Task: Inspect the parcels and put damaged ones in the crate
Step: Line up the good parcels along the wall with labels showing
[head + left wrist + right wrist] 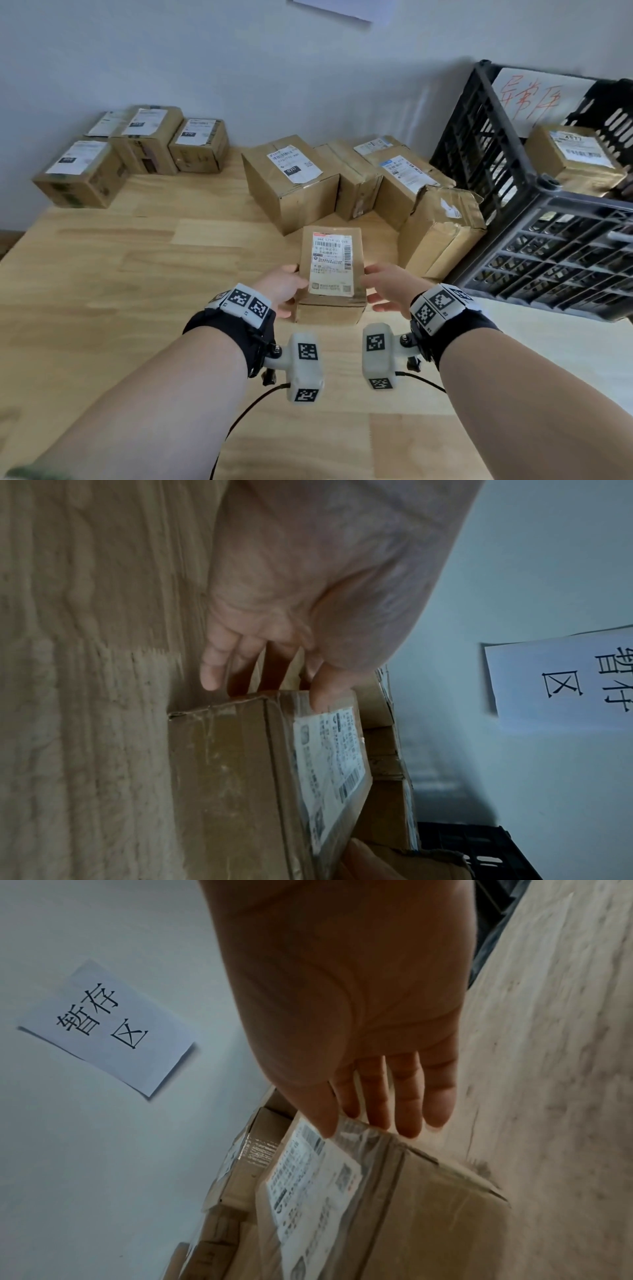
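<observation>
Parcel in hand: small brown carton [330,270], white shipping label up, sitting on the wooden table [137,274] near its middle, in front of the row of bigger boxes.
Left hand: left hand [286,291] against the carton's left side; thumb [323,693] on the top edge by the label, fingers [212,669] straight down the side. Flat contact, not curled round.
Right hand: right hand [390,286] against the carton's right side; thumb tip touches the top edge, fingers [407,1096] straight, tips at the side edge. Spread, nothing clenched.
Crate: black plastic crate [513,212] at the right of the table, tipped toward the camera; a paper sign with red writing on its inner wall, one labelled box [575,161] inside.
Torn box: crushed carton [442,233], top ripped, just beside the crate and right of the held carton.
Middle row: several labelled boxes [294,181] against the wall.
Left group: four smaller boxes [137,150] clustered at the far left.
Wall: white paper notice [106,1027] with black characters.
</observation>
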Action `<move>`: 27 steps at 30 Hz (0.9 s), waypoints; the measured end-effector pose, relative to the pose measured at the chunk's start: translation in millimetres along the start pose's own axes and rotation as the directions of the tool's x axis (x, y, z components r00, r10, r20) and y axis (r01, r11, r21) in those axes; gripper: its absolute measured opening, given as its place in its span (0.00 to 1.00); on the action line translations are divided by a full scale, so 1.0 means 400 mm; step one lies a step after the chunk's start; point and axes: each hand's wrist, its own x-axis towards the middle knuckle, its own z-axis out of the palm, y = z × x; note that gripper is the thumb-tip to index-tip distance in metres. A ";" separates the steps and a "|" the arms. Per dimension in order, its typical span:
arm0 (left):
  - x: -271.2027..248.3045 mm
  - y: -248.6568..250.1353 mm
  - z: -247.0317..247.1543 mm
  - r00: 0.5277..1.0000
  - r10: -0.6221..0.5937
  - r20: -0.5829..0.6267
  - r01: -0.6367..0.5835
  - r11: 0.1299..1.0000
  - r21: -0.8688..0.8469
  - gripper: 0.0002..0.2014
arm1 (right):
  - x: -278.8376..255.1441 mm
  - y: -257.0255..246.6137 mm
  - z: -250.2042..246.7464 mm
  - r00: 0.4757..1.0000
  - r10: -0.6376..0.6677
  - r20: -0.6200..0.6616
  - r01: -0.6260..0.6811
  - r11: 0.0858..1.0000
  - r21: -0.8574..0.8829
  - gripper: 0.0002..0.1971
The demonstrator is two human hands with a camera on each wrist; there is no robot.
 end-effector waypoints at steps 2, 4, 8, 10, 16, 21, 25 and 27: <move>0.008 -0.018 -0.005 1.000 -0.007 0.001 0.007 1.000 -0.010 0.19 | -0.012 0.008 0.010 1.000 0.003 0.013 -0.003 1.000 -0.010 0.22; 0.008 -0.033 -0.010 1.000 -0.009 0.000 0.009 1.000 -0.009 0.25 | -0.020 0.019 0.021 1.000 0.007 0.002 -0.007 1.000 -0.022 0.24; 0.005 -0.057 -0.010 1.000 -0.014 0.008 0.014 1.000 -0.018 0.23 | -0.031 0.038 0.041 0.999 -0.005 -0.035 0.005 1.000 -0.024 0.27; 0.006 -0.067 -0.009 1.000 -0.002 -0.006 0.002 1.000 -0.031 0.23 | -0.037 0.041 0.045 0.998 -0.023 -0.060 0.021 0.999 -0.043 0.26; 0.002 -0.074 -0.005 1.000 0.013 -0.008 -0.013 0.999 -0.051 0.23 | -0.043 0.050 0.054 0.996 -0.025 -0.083 0.021 0.999 -0.045 0.25; 0.003 -0.076 -0.006 1.000 0.022 0.005 -0.022 0.999 -0.028 0.18 | -0.051 0.058 0.062 0.998 -0.001 -0.056 0.000 1.000 -0.010 0.25; -0.002 -0.080 -0.004 1.000 0.017 -0.002 -0.017 0.999 -0.046 0.16 | -0.055 0.064 0.064 0.999 0.010 -0.040 -0.010 1.000 0.009 0.25; -0.002 -0.082 -0.005 1.000 0.011 -0.002 -0.011 0.999 -0.042 0.16 | -0.057 0.067 0.065 0.999 0.009 -0.036 -0.008 1.000 0.010 0.26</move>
